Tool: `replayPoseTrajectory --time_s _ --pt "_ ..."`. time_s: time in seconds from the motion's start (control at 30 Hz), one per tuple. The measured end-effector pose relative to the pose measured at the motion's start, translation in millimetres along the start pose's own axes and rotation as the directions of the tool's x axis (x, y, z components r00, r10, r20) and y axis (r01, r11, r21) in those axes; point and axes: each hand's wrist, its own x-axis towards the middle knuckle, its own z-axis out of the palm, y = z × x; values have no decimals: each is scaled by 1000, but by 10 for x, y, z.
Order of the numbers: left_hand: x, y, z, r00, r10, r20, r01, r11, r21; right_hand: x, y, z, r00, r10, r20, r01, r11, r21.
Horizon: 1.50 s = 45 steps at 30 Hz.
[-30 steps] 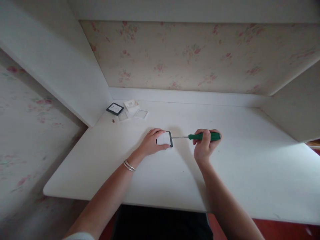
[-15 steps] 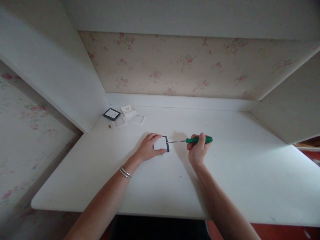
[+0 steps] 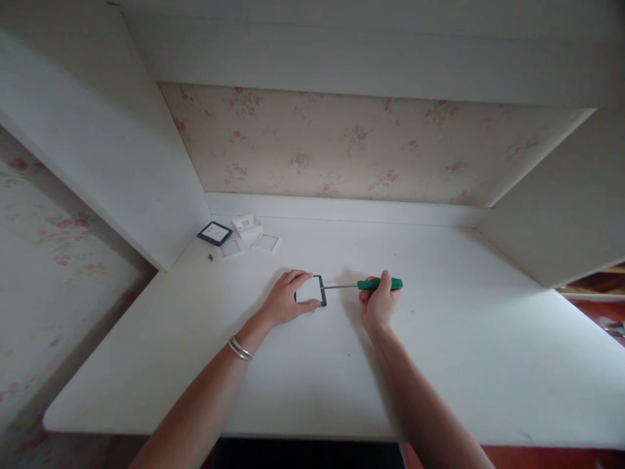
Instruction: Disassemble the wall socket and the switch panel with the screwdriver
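My left hand [image 3: 287, 297] is closed around a small square panel [image 3: 309, 290], white with a dark border, gripping it between thumb and fingers over the white table. In my right hand [image 3: 379, 306] is a screwdriver [image 3: 340, 286] with a green handle and a thin metal shaft, held level with the thumb along the top. Its tip meets the right edge of the panel, at the dark border. Whether the tip sits in a gap there is too small to tell. My left palm hides the panel's left side.
At the back left of the white table [image 3: 469, 339] lie a dark-framed panel [image 3: 215, 232], an off-white box-like housing [image 3: 247, 227] and two pale square frames, one of them a flat frame [image 3: 267, 243]. A tiny brown bit [image 3: 210, 257] lies nearby. Tall side boards flank the table.
The camera view has tilted and shifted a little. The screwdriver still meets the panel's right edge, and both hands keep their grips.
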Motion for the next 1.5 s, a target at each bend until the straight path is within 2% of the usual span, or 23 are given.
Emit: replayPoseTrajectory --time_s 0.17,0.3,0.37,0.47,0.53,0.57,0.63,0.73,0.8,1.03,1.3,1.5 --pt "-14 13 -23 1000 -9 4 9 1000 -15 18 -67 7 998 35 44 -33 999 -33" --pt "-16 44 -50 999 -50 19 50 998 -33 -90 -284 62 981 -148 130 159 984 -79" --pt "-12 56 -59 997 -68 29 69 997 -39 -185 -373 77 949 -257 182 272 960 -62" --pt "-5 59 -59 997 -68 36 70 997 -41 -320 -411 76 869 -407 280 422 906 7" --pt "-3 55 -54 998 -57 34 59 998 -37 -380 -397 80 826 -465 320 478 878 43" --pt "-2 52 -51 998 -52 32 54 998 -36 -398 -392 88 822 -472 320 483 874 48" --pt "1 49 -47 998 -46 30 47 998 -36 -409 -399 116 863 -427 271 441 897 11" --pt "4 48 -44 998 -43 38 44 998 -38 -366 -432 157 951 -277 139 288 956 -61" --pt "6 47 -42 998 -40 44 41 998 -37 -311 -435 159 977 -195 84 202 976 -83" --pt "3 34 -17 1000 -17 19 17 1000 -19 -126 -278 55 988 -132 82 142 980 -139" --pt "-8 22 -9 1000 0 8 0 1000 -17 -120 -187 36 992 -122 44 126 987 -99" --pt "-3 33 -25 1000 -14 20 14 1000 -20 -85 -106 14 998 -69 7 69 994 -84"
